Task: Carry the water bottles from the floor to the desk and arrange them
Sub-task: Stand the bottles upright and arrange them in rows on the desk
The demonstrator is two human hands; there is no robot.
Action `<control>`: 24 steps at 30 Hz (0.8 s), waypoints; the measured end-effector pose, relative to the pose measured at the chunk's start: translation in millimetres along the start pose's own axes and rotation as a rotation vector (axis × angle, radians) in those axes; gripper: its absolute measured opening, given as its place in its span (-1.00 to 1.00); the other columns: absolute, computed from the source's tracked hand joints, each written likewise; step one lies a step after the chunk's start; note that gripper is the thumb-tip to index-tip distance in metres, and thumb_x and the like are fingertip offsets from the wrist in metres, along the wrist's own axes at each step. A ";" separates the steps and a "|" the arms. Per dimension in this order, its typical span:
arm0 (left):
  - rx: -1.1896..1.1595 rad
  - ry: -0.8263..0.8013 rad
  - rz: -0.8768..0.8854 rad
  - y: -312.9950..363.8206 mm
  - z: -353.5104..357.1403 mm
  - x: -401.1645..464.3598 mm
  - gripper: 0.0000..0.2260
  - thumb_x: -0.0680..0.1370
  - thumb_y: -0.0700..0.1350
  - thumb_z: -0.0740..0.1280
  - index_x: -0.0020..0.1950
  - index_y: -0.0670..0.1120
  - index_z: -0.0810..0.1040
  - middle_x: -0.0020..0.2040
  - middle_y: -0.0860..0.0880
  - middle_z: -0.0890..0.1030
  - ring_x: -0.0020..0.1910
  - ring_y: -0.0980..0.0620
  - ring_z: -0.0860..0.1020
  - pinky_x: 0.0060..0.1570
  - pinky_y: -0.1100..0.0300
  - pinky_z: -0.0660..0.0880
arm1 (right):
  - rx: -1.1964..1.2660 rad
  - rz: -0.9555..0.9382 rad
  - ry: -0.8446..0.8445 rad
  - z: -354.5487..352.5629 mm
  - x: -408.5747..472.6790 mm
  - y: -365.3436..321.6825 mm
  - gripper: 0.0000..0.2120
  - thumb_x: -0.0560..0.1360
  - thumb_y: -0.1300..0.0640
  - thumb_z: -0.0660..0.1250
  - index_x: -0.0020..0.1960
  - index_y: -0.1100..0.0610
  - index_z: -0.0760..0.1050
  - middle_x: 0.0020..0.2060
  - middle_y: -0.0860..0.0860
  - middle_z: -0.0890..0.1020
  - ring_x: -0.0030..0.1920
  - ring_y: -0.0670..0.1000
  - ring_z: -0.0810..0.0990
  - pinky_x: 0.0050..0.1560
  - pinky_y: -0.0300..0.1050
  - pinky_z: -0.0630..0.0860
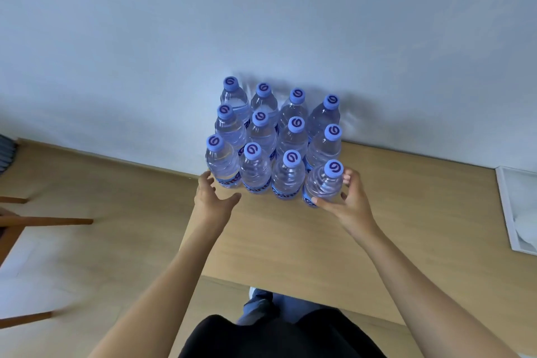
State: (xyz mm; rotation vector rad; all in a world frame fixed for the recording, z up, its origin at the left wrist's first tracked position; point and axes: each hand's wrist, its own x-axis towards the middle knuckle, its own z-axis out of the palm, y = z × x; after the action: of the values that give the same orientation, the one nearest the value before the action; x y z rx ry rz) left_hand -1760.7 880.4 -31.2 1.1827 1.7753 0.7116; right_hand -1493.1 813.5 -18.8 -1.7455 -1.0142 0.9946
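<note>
Twelve water bottles stand upright on the desk against the wall, packed in three rows of four, blue caps up, neighbours touching or nearly so. I read this as the arranging step, late in the task: no bottle shows on the floor in this view, though much of the floor is out of frame, so I can't say none remain. Right hand is wrapped round the near-right corner bottle, thumb low on the label, fingers curled at its far side. Left hand hangs just beside the near-left corner bottle, fingers spread and relaxed, holding nothing; whether a fingertip touches it I cannot tell. The right corner bottle sits slightly forward of its row. Next move, as I judge it: nudge that bottle back into line, left hand steadying the opposite corner. Go gently, since tight packing means one shove could shift the neighbours.
</note>
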 end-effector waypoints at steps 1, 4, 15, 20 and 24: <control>-0.012 -0.003 0.005 1.3 0.3 4.8 -0.29 0.41 -0.14 0.54 0.45 -0.03 0.23 0.40 0.04 0.39 0.31 0.01 0.41 -0.05 0.34 0.39 | -0.006 0.001 -0.010 -0.2 1.9 2.5 -0.34 0.29 0.27 0.62 0.22 0.03 0.31 0.13 -0.25 0.44 0.11 -0.43 0.41 0.14 -0.38 0.33; -0.058 0.007 0.034 6.7 -1.3 17.4 -0.28 0.38 -0.22 0.54 0.43 0.01 0.25 0.33 0.07 0.44 0.23 0.07 0.43 -0.15 0.49 0.31 | 0.007 -0.005 -0.044 -1.8 6.7 7.6 -0.38 0.30 0.31 0.61 0.17 -0.02 0.34 0.12 -0.15 0.51 0.08 -0.36 0.49 0.19 -0.20 0.46; -0.003 -0.182 0.077 17.9 -26.0 52.3 -0.43 0.29 -0.17 0.62 0.18 0.12 0.45 -0.02 0.28 0.63 -0.08 0.35 0.59 -0.24 0.47 0.48 | -0.009 0.020 -0.062 -3.1 17.0 2.7 -0.40 0.23 0.35 0.63 0.05 -0.06 0.39 -0.04 -0.38 0.56 0.03 -0.31 0.56 0.00 -0.39 0.53; 0.028 -0.200 0.121 21.2 -26.6 54.6 -0.45 0.30 -0.19 0.61 0.15 0.08 0.43 -0.05 0.19 0.63 -0.13 0.35 0.59 -0.28 0.51 0.47 | 0.007 0.032 -0.035 2.9 13.9 0.2 -0.38 0.23 0.36 0.63 0.05 -0.06 0.38 -0.03 -0.38 0.54 0.05 -0.30 0.54 0.03 -0.39 0.52; 0.016 -0.198 0.137 22.4 -24.9 51.5 -0.45 0.32 -0.20 0.60 0.17 0.09 0.42 -0.04 0.20 0.62 -0.11 0.38 0.58 -0.24 0.55 0.44 | 0.018 0.034 -0.037 4.2 14.0 -0.4 -0.38 0.23 0.37 0.63 0.03 -0.07 0.36 -0.03 -0.35 0.53 0.05 -0.27 0.54 0.02 -0.38 0.52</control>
State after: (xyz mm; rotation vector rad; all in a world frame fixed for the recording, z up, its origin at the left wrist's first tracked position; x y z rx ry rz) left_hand -1782.3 936.7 -19.0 1.3479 1.5504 0.6362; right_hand -1492.1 827.5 -22.7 -1.7409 -0.9991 1.0580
